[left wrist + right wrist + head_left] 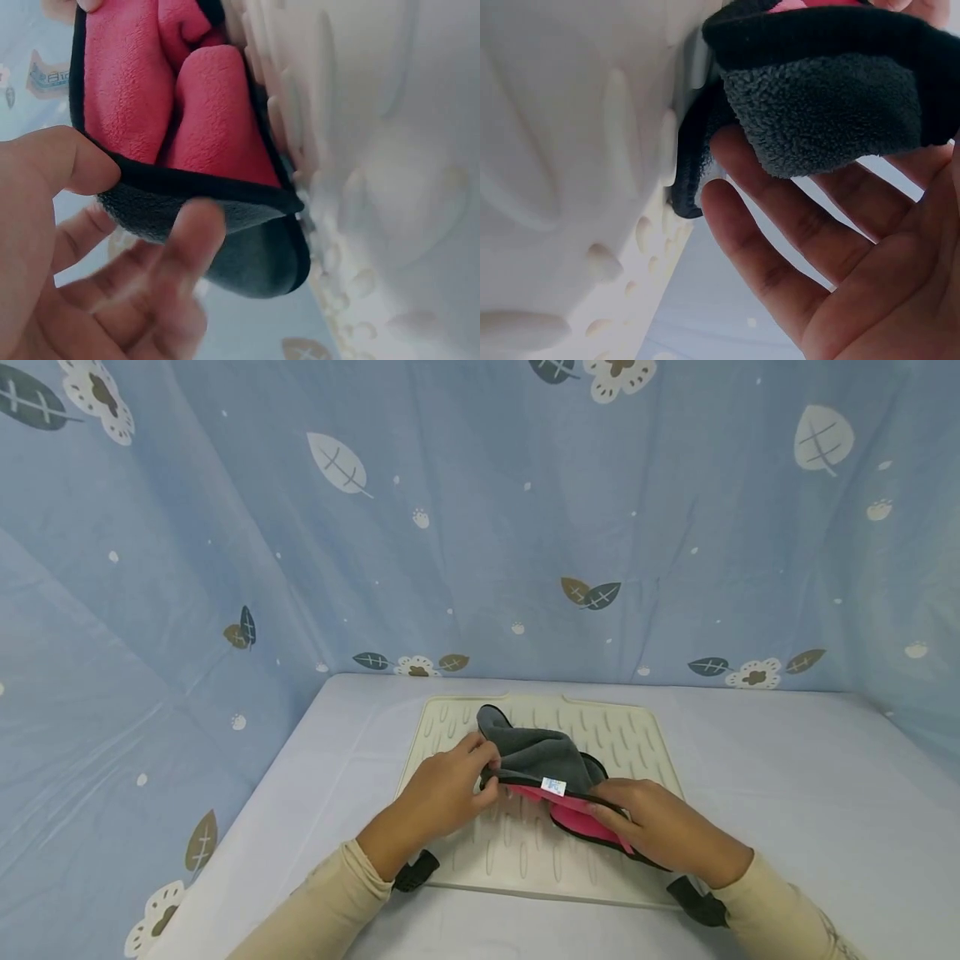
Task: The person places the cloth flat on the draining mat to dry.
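Observation:
A two-sided plush cleaning cloth [543,752], grey on one face and pink on the other with a black bound edge, is held bunched over a cream ridged board. My left hand [450,785] pinches its left end, and the left wrist view shows the thumb at the black border [172,180] beside the pink face. At the right end, my right hand [660,827] holds the cloth with the thumb along the pink side. Seen from the right wrist, several fingers [780,217] spread beneath the grey pile [825,112]. A small white label [553,786] sits on the near edge.
The ridged board [517,868] lies on a white-covered table [780,777]. Blue fabric [480,527] printed with leaves and flowers hangs behind and along the sides. Black straps [416,871] show at both wrists.

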### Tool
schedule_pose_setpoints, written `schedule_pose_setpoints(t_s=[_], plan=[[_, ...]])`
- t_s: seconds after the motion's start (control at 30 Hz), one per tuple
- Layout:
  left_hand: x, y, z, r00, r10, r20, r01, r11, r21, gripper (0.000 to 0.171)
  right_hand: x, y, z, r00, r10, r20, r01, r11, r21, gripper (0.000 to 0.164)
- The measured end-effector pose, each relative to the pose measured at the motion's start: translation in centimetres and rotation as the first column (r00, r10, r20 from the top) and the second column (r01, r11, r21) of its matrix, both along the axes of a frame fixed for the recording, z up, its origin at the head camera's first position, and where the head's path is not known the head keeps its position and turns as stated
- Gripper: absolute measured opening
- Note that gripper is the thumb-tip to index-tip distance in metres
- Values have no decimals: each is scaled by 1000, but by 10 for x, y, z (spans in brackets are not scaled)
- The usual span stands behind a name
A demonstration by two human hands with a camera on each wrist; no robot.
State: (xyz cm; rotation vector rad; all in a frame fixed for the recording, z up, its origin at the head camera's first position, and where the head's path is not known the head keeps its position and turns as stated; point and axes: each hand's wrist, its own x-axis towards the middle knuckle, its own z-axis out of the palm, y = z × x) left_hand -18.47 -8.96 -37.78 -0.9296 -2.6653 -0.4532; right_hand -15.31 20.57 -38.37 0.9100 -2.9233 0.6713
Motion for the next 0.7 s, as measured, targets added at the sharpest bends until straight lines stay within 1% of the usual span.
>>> schedule_pose_setpoints(t_s=[0.17, 0.27, 0.37, 0.47, 0.7], plan=[[-1, 0, -2, 993, -62, 97, 55, 996, 70, 13, -1, 0, -1, 1000, 5, 10, -5, 1000, -9, 28], [-3, 0, -4, 988, -100, 121, 89, 992, 91, 19, -1, 0, -1, 1000, 3, 14, -3, 1000, -15, 30], [-3, 0, -5, 987, -115, 111, 106, 991, 84, 26, -1, 1, -1, 1000, 0, 12, 0, 1000, -14, 30], [-5, 1, -6, 991, -109, 83, 104, 993, 63, 29, -1, 1, -2, 1000, 2, 8, -2, 1000, -13, 28], [-5, 1, -6, 998, -64, -5, 65, 997, 30, 19, 0, 1, -2, 1000, 1, -1, -1, 1000, -5, 26]])
